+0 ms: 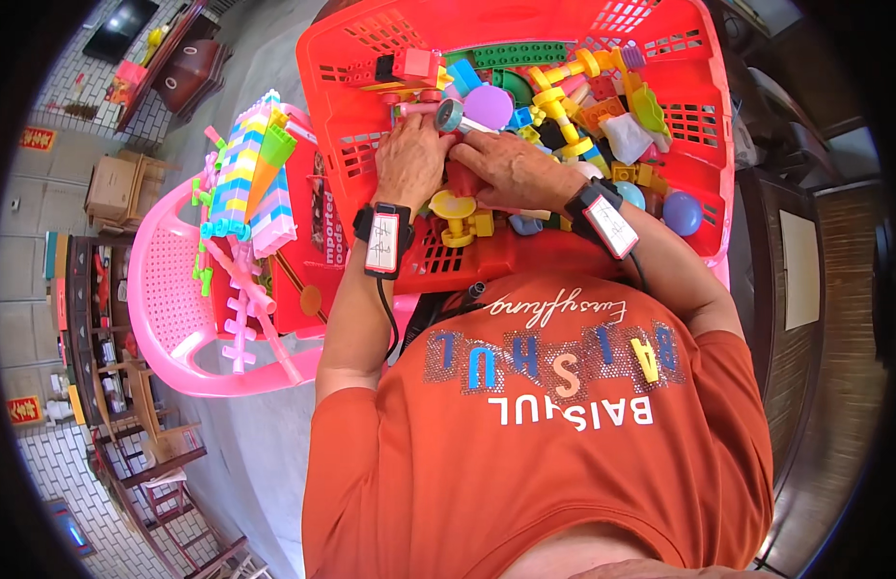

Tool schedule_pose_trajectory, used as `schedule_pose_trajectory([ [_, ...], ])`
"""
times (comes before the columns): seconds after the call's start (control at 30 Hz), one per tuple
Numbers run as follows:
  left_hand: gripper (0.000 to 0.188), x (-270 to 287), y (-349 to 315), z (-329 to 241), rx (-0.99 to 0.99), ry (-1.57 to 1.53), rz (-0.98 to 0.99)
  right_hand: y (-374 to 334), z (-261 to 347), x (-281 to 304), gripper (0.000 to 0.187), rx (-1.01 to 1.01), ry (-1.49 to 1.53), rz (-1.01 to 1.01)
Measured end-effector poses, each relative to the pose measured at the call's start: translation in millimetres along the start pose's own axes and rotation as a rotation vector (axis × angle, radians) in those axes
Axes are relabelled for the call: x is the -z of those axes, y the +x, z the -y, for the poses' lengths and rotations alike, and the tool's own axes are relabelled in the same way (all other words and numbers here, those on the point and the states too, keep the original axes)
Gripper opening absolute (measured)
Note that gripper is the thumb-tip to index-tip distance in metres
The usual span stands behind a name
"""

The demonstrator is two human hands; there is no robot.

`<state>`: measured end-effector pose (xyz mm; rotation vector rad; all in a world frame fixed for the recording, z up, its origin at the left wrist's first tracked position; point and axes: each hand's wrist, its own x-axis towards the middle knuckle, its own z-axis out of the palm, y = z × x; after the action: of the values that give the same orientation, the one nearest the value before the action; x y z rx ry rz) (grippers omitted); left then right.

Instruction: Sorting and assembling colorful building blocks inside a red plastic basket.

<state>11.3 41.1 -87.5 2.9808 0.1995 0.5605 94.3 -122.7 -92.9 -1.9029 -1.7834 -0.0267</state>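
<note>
Both hands are down among the toys in a red plastic basket [322, 106]. My left hand [409, 159] is closed, its fingertips bent down beside a pink stick [416, 108]; whatever they grip is hidden. From the right, my right hand [520, 169] reaches across with its fingers drawn together against the left one, and what it holds is hidden too. Just beyond the fingertips lies a toy with a round teal head [449, 116] and a white handle. A dark red piece [462, 183] shows under my right hand. Near it is a yellow toy piece [454, 205].
Yellow connectors [561, 114], a purple disc [489, 106], a red block vehicle [414, 69] and a blue ball [682, 212] fill the basket. To the left, a pink chair [163, 289] carries a striped block build [250, 169]. Wooden furniture [158, 405] stands farther left.
</note>
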Motion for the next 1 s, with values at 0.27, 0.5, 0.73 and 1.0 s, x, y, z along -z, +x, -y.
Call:
schedule_pose_trajectory([
  [0.27, 0.038, 7.7, 2.4, -2.8, 0.068, -0.024, -0.048, -1.5, -4.1, 1.8, 0.059, -0.002, 0.011, -0.024],
  [0.5, 0.035, 16.2, 4.1, -3.5, 0.074, -0.196, -0.155, -0.7, -4.4, 15.7, 0.059, -0.13, 0.176, -0.004],
  [0.73, 0.034, 34.4, 20.6, 4.4, -0.013, -0.383, -0.22, 4.3, -45.1, 55.5, 0.038, -0.148, 0.329, -0.343],
  [1.0, 0.027, 85.9, 37.4, 5.8, -0.046, -0.788, -0.262, -23.9, -102.0, 85.1, 0.05, -0.368, -0.219, -0.378],
])
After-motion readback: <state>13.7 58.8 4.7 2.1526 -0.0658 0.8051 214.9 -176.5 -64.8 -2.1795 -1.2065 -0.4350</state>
